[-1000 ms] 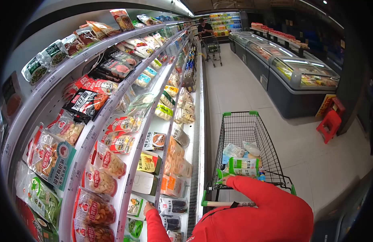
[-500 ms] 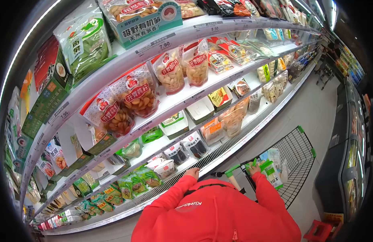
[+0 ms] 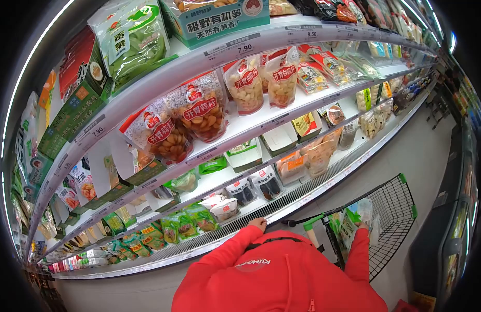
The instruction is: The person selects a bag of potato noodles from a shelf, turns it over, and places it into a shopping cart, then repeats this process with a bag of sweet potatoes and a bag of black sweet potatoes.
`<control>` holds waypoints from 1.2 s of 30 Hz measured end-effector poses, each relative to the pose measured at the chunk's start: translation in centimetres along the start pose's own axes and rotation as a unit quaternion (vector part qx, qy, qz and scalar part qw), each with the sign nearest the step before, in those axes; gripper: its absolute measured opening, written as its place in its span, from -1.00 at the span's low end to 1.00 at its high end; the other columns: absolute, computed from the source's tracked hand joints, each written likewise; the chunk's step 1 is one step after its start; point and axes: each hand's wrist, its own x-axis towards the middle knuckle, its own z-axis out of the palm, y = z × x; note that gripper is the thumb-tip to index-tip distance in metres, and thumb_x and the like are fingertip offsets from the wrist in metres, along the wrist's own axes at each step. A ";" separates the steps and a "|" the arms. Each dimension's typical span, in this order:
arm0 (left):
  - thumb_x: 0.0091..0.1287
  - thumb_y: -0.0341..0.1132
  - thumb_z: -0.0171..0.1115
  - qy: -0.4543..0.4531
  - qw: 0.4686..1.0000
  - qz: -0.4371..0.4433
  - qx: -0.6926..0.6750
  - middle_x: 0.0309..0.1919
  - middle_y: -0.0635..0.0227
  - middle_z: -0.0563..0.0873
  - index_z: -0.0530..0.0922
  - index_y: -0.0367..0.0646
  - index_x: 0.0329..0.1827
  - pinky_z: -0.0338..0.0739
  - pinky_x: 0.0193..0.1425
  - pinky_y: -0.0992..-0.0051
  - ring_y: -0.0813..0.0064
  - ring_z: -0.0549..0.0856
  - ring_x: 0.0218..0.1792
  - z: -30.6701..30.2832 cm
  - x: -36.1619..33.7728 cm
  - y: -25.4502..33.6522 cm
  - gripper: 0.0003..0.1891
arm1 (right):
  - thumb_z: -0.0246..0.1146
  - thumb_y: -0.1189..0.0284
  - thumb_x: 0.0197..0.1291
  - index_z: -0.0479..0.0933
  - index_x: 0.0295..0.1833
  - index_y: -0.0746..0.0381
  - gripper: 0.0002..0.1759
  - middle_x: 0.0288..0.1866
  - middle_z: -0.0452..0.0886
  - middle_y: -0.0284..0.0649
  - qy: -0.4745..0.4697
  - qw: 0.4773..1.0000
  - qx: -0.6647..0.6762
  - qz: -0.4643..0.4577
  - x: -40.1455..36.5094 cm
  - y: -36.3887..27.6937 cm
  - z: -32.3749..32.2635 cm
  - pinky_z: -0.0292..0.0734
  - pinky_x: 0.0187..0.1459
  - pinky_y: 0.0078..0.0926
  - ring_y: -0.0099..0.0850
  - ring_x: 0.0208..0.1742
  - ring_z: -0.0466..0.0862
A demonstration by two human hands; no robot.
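My right hand [image 3: 362, 225] reaches into the wire shopping cart [image 3: 391, 223], its fingers closed on the upper edge of a green-and-white package [image 3: 348, 230]. A clear and pale bag [image 3: 374, 229] lies beside that package in the cart. My left hand [image 3: 258, 223] is held in front of my body with the fingers curled in, close to the bottom shelf's front edge [image 3: 282, 214]. Nothing shows in it. The cart's handle, with a green and pale grip [image 3: 311, 234], stands between my two hands, and neither hand touches it.
Refrigerated shelves curve along the left, holding bagged garlic cloves [image 3: 204, 112], a green vegetable bag [image 3: 128, 41] and several dark packs [image 3: 266, 182]. A second display case [image 3: 438, 229] lines the right side. Grey floor [image 3: 406, 143] runs between them.
My right hand has moved forward and right, lowering the green-and-white package deeper into the cart. The left hand stays curled near the shelf. The view has shifted slightly left.
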 end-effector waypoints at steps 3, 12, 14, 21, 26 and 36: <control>0.30 -0.16 0.12 -0.073 0.995 0.038 -0.061 -0.21 0.13 0.72 0.62 -0.18 -0.07 0.55 0.00 0.35 0.22 0.70 -0.13 1.5 1.9 -1.0 -0.69 | 0.24 0.32 0.08 0.68 -0.26 0.26 -0.76 -0.16 0.68 -0.13 0.065 0.940 0.315 0.117 -2.9 -1.3 -5.2 0.48 -0.06 -0.49 -0.37 -0.21 0.64; 0.36 0.17 -0.01 -0.470 0.739 -0.016 -0.483 0.11 0.09 0.57 0.38 -0.32 0.23 0.48 0.15 0.40 0.30 0.59 0.11 -1.8 0.2 15.2 -0.32 | 0.04 0.41 0.32 0.61 -0.30 0.40 -0.69 -0.18 0.61 -0.14 0.157 0.896 0.355 -0.214 -21.3 -24.2 -16.7 0.43 -0.05 -0.51 -0.39 -0.14 0.57; 0.31 0.31 -0.09 -0.541 0.663 -0.043 -0.515 0.17 0.02 0.53 0.35 -0.35 0.26 0.44 0.22 0.33 0.21 0.54 0.17 -1.4 0.7 16.4 -0.19 | 0.06 0.46 0.27 0.62 -0.28 0.38 -0.74 -0.19 0.63 -0.10 0.064 0.898 0.319 -0.296 -24.5 -27.9 -16.7 0.45 -0.04 -0.47 -0.32 -0.13 0.60; 0.30 -0.20 0.16 -0.567 0.645 0.002 -0.512 0.28 0.00 0.40 0.14 -0.33 0.40 0.27 0.40 0.21 0.12 0.42 0.29 -5.1 0.1 16.5 -0.33 | 0.15 0.51 0.17 0.64 -0.31 0.28 -0.85 -0.20 0.65 -0.17 0.001 0.872 0.240 -0.426 -25.5 -27.4 -10.9 0.51 -0.05 -0.40 -0.28 -0.15 0.62; 0.22 -0.49 0.19 -0.528 0.669 0.045 -0.522 0.26 0.08 0.44 0.17 -0.27 0.38 0.28 0.38 0.26 0.21 0.45 0.28 -5.0 0.7 16.9 -0.36 | 0.14 0.52 0.15 0.62 -0.25 0.30 -0.85 -0.05 0.62 -0.16 0.032 0.875 0.197 -0.441 -24.9 -26.4 -10.1 0.37 0.19 -0.21 -0.15 0.12 0.54; 0.23 -0.56 0.16 -0.510 0.678 0.073 -0.524 0.23 0.12 0.48 0.26 -0.26 0.34 0.31 0.35 0.25 0.21 0.47 0.25 -5.4 0.4 18.2 -0.43 | 0.08 0.48 0.29 0.45 0.14 0.32 -0.67 0.11 0.52 -0.12 0.017 0.802 0.557 -0.214 -23.3 -24.0 -6.0 0.36 0.20 -0.44 -0.38 0.15 0.51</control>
